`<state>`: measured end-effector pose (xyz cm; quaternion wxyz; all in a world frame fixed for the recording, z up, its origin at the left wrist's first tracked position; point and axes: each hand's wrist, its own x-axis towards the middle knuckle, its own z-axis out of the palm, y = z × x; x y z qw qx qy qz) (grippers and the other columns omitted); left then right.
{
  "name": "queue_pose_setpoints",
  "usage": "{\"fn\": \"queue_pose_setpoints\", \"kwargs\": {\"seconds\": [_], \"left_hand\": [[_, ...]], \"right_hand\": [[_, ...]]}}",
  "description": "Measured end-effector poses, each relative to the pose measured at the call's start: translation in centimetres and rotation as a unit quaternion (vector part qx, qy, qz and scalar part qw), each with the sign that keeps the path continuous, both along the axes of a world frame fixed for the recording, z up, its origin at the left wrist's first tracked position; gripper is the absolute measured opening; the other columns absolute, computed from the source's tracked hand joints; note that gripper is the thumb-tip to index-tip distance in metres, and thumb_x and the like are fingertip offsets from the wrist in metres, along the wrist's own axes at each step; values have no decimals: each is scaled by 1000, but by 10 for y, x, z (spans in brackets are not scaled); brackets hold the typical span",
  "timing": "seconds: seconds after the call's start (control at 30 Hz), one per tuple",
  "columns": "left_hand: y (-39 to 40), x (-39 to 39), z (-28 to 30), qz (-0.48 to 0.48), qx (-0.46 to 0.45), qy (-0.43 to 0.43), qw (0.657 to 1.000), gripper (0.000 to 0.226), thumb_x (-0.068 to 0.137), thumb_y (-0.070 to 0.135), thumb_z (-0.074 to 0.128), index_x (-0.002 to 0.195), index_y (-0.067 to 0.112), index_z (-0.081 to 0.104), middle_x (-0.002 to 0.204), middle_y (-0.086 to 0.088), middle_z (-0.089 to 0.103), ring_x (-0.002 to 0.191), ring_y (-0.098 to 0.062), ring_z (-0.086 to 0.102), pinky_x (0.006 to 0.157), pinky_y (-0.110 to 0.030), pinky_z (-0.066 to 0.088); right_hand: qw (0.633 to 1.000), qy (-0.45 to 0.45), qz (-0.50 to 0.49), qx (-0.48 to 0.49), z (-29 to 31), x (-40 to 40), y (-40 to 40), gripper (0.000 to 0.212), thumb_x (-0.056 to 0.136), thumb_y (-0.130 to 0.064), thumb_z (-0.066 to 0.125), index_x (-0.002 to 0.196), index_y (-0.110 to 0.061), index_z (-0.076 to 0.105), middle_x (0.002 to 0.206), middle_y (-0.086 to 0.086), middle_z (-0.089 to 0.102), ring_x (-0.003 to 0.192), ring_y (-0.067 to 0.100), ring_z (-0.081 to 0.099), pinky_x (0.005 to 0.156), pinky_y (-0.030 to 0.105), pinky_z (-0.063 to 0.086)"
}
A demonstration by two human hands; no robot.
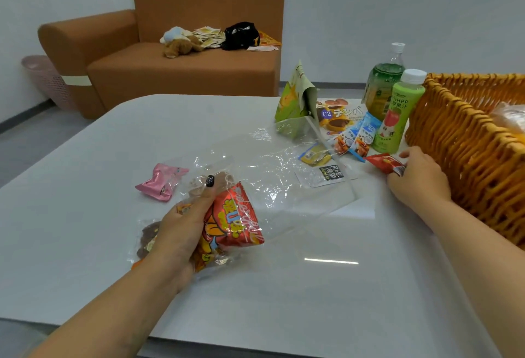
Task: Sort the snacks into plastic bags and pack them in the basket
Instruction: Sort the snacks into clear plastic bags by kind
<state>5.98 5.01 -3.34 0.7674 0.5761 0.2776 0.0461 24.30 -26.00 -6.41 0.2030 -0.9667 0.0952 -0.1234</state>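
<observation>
Now the left hand (181,224) clutches a red crinkly snack packet (233,221) inside a clear plastic bag (284,184), grip tight. At two o'clock, the right hand (417,178) pinches a small red sachet (383,162) beside the woven wicker basket (466,136). Both rest on a glossy white desk (284,286); an orange sofa (184,73) stands at twelve o'clock.

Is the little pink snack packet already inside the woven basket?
No, the small pink snack packet lies on the white table, far from the orange woven basket.

Past your white table (85,187) stands an orange sofa (181,73) holding a plush toy (179,44), with a pink bin (48,82) beside it
</observation>
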Motion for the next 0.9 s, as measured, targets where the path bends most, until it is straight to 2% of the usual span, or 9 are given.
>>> {"fn": "queue_pose_setpoints", "kwargs": {"seconds": [0.1,0.13,0.2,0.27,0.37,0.5,0.57,0.7,0.9], "left_hand": [[2,1,1,1,1,-4,1000,68,47,58,75,99,15,69,85,-13,76,67,-30,74,59,-44,60],[3,2,1,2,-1,-7,1000,71,44,59,75,99,15,69,86,-13,76,68,-30,74,58,-45,60],[4,2,4,7,-7,-16,1000,72,45,60,76,101,15,69,87,-13,76,69,-31,74,58,-46,60],[5,1,5,17,-17,-28,999,69,48,56,76,103,14,69,87,-13,76,68,-30,74,57,-44,60],[5,-2,9,27,-32,-41,998,66,51,51,76,104,12,68,85,-13,76,65,-27,74,54,-41,60],[4,-13,13,7,-31,-56,998,66,52,53,77,105,13,68,91,-15,76,70,-31,74,53,-42,58],[6,-21,15,-11,-22,-57,998,66,56,54,76,107,14,68,93,-15,75,73,-33,74,53,-41,58],[10,-32,14,-39,20,-40,998,86,45,62,77,116,17,64,97,-12,76,85,-35,73,77,-50,58],[17,-39,8,-60,77,-38,995,90,39,71,82,115,27,61,98,-9,76,85,-34,74,82,-58,56]], "right_hand": [[971,-2,-31,235,16,-2,10,28,89,-23,60,115,-16,51,117,12,60,99,30,61,82,42,55],[924,8,-51,380,23,-6,14,21,91,-20,55,111,-14,52,112,13,63,93,30,63,79,44,57],[782,43,-54,620,37,-21,24,18,93,-10,45,109,-8,53,98,14,66,83,27,65,71,42,56],[692,64,-21,719,51,-41,33,19,93,-7,41,105,-8,56,93,12,65,82,24,65,68,37,54],[621,71,36,780,71,-71,44,22,92,-9,40,100,-7,60,92,12,67,83,23,66,72,34,56],[603,79,48,792,86,-107,54,32,87,-15,48,116,-7,59,103,13,64,94,27,62,80,34,52],[602,87,55,792,90,-125,58,32,87,-15,55,117,-9,61,101,12,67,96,27,63,74,31,56],[640,105,70,758,86,-153,63,7,89,-9,59,90,-12,65,74,6,72,66,16,68,47,21,53],[649,125,88,746,85,-155,65,18,86,-1,57,102,-4,62,85,12,68,64,18,64,53,21,56]]}}
